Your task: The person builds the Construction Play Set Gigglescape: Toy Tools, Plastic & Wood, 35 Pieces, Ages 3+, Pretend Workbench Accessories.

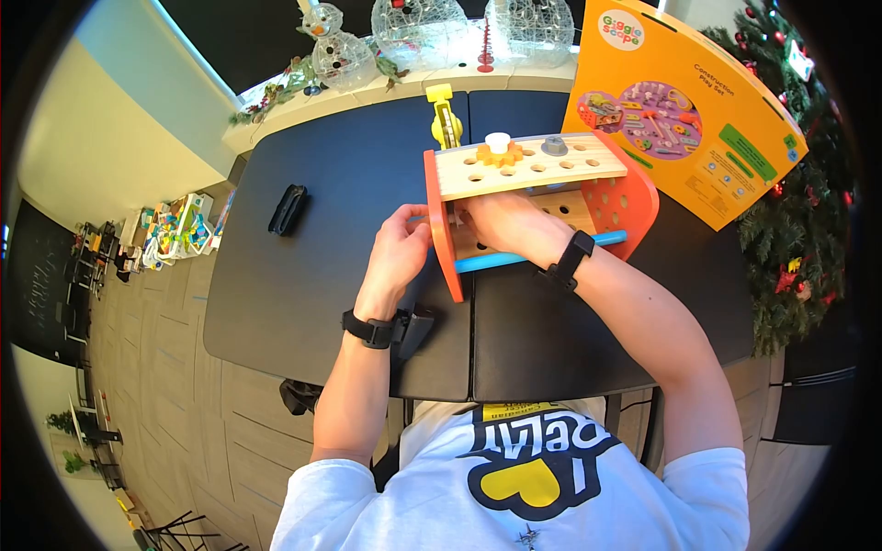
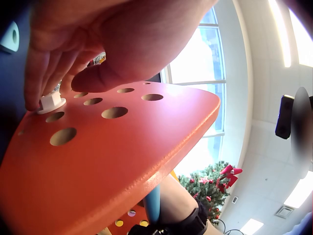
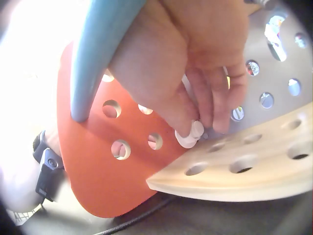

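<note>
In the head view the toy workbench [image 1: 443, 220] stands on the table, with a yellow gear [image 1: 499, 154] on its wooden top. My left hand [image 1: 401, 246] is at the outer face of its red side panel [image 2: 117, 147]. Fingertips of my left hand [image 2: 112, 44] curl around a white hexagonal piece [image 2: 51, 102] against that panel. Reaching inside under the wooden top, my right hand [image 1: 514, 223] pinches a white round piece [image 3: 188, 139] at the panel's inner face, as the right wrist view shows. My right hand [image 3: 186, 63] hides part of the panel holes.
A blue bar [image 1: 496, 261] crosses the workbench's front. Behind it stands a yellow tool-shaped piece [image 1: 445, 119]. The orange box [image 1: 680, 110] is at the back right, beside a decorated tree [image 1: 790, 257]. A black case [image 1: 288, 210] lies on the table's left part.
</note>
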`<state>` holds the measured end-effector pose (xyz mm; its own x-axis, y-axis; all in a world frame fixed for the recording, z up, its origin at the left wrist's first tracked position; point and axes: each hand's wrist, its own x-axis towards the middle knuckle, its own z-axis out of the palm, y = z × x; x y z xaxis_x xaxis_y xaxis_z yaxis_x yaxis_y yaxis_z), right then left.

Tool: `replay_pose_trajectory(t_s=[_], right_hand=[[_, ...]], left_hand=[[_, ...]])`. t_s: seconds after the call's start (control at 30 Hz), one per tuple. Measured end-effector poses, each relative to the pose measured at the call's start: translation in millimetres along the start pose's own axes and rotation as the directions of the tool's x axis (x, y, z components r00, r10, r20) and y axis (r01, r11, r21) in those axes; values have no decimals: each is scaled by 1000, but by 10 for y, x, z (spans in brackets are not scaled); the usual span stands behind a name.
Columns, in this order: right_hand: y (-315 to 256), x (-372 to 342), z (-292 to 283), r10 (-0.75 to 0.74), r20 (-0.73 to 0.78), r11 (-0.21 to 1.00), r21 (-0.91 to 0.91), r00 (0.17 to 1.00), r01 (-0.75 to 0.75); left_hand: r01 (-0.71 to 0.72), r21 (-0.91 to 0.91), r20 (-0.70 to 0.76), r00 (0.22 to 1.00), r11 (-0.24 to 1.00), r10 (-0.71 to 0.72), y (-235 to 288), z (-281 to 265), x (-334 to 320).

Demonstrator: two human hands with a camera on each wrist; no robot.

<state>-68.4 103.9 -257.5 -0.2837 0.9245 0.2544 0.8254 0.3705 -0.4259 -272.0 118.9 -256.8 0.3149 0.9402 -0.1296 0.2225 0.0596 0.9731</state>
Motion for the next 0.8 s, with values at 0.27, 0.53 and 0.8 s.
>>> replay_pose_trajectory(t_s=[0.27,0.53,0.8], right_hand=[[46,14,86,26,28,999,-48,999,-25],[32,15,-3,-89,-22,995,35,996,89],[15,45,43,79,174,997,-12,982,-78]], left_hand=[[-6,5,3,1000,1000,6,-16,-6,7],[-14,30,-11,1000,999,15,-11,4,-3],[-9,37,-19,1000,999,9,-37,0,6]])
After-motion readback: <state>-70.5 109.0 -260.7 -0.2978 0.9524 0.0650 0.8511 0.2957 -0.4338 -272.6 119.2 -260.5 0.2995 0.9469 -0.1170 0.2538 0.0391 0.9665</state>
